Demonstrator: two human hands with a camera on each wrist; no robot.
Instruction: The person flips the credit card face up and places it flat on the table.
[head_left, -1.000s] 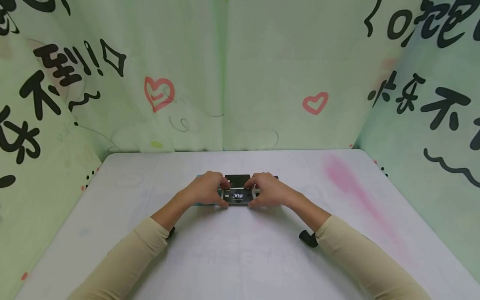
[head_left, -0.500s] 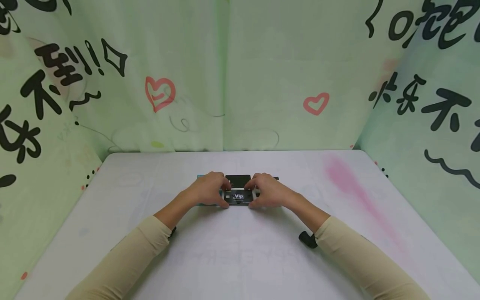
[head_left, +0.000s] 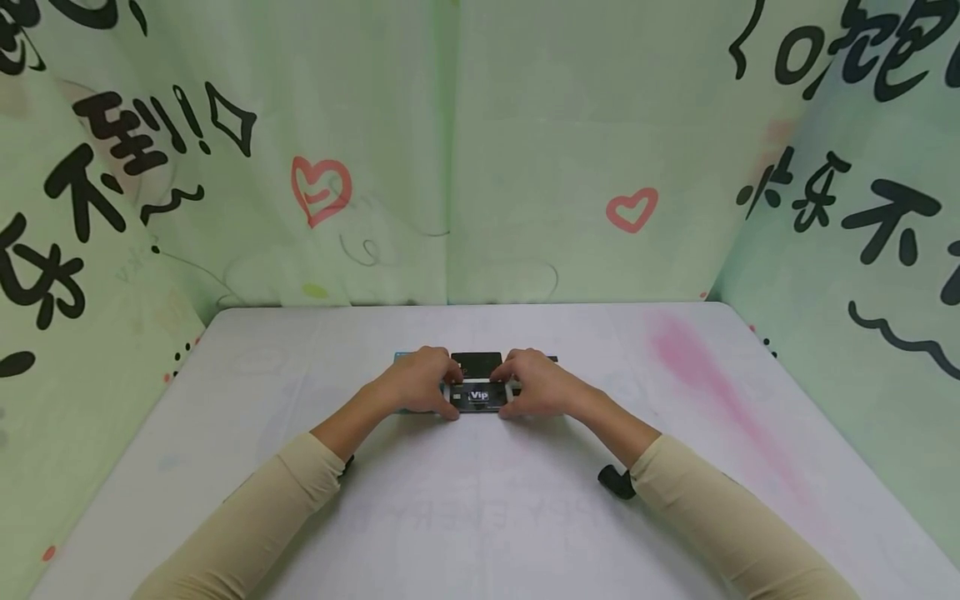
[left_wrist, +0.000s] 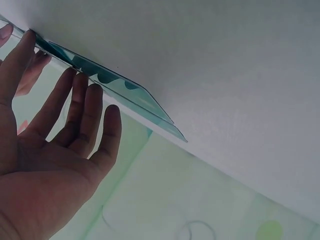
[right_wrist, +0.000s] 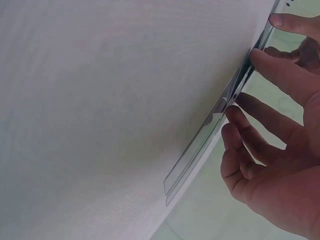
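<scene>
A black card marked "Vip" [head_left: 478,400] lies on the table in the head view, between my two hands. My left hand [head_left: 422,379] pinches its left end, thumb at the near corner and index finger at the far edge. My right hand [head_left: 538,383] pinches the right end in the same way. Just behind lies a second black card [head_left: 477,364]. A teal card [head_left: 402,354] shows partly from under my left hand; the left wrist view shows teal-patterned cards [left_wrist: 120,82] beyond the fingertips. Pale cards [right_wrist: 192,152] stretch past my right fingers in the right wrist view.
The white table [head_left: 480,508] has a pink streak [head_left: 712,383] at its right. Green curtains [head_left: 525,125] with hearts and black lettering stand round the back and sides. A black wrist-worn device [head_left: 617,482] sits by the right sleeve.
Nearly nothing differs. Both hands stay at the ends of the black "Vip" card; the whole head view has shifted very slightly.
</scene>
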